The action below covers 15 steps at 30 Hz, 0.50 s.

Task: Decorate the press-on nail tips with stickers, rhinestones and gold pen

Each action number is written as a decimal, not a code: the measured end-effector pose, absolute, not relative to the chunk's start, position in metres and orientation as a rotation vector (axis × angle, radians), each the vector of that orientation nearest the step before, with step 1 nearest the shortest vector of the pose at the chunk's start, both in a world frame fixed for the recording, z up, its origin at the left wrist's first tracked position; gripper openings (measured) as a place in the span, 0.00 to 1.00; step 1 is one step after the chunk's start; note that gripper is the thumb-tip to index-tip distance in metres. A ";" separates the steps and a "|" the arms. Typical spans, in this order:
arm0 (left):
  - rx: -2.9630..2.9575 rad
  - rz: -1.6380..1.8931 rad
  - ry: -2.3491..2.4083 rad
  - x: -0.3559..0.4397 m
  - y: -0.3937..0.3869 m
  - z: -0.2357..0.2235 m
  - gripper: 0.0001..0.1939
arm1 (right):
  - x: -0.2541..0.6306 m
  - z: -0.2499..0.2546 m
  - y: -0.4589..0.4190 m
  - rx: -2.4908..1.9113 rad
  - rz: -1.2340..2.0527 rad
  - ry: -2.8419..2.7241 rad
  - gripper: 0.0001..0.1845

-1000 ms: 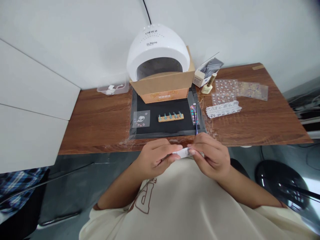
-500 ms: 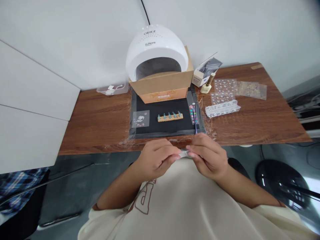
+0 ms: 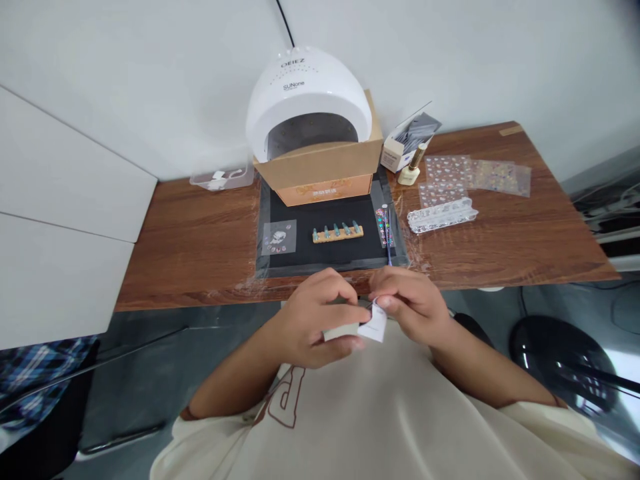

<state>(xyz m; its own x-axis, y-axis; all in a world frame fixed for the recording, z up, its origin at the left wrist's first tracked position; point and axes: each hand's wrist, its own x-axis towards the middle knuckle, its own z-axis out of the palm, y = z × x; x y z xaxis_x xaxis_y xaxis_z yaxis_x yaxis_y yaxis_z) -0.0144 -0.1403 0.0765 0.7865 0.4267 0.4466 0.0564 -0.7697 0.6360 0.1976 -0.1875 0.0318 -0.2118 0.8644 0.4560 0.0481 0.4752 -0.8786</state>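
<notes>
A small white packet [image 3: 373, 325], with faint print on it, hangs in front of my shirt just below the table edge. Its upper corner is pinched between the thumb and fingers of my right hand [image 3: 413, 303]. My left hand [image 3: 323, 320] is at the packet's left side, thumb and fingers spread apart, one fingertip against its edge. Beyond my hands, a strip with several teal nail tips [image 3: 337, 233] lies on the black mat [image 3: 320, 261]. A thin purple-handled tool [image 3: 389, 243] rests near my right hand, over a sheet of colourful gems [image 3: 383, 227].
A white nail lamp [image 3: 310, 87] sits on a cardboard box [image 3: 320, 157]. To the right stand an open carton of grey sachets [image 3: 417, 130], a polish bottle [image 3: 410, 173], sticker sheets [image 3: 447, 177] and a clear case [image 3: 443, 215]. A clear tray [image 3: 223, 179] lies back left.
The packet has turned and now shows its white printed face, hanging downward. My left fingers have spread from their pinch, while my right hand keeps hold. The view shifted slightly.
</notes>
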 end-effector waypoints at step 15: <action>2.652 0.740 0.436 -0.001 -0.140 0.071 0.09 | 0.182 0.014 -0.181 -0.707 2.118 -0.747 0.22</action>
<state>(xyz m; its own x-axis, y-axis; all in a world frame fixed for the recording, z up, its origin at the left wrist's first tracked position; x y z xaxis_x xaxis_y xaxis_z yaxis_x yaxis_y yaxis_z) -0.0006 -0.1405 0.0712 0.8161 0.3802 0.4353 0.1962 -0.8907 0.4101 0.1821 -0.1806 0.0137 -0.5520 0.7997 -0.2361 -0.4744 -0.5340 -0.6998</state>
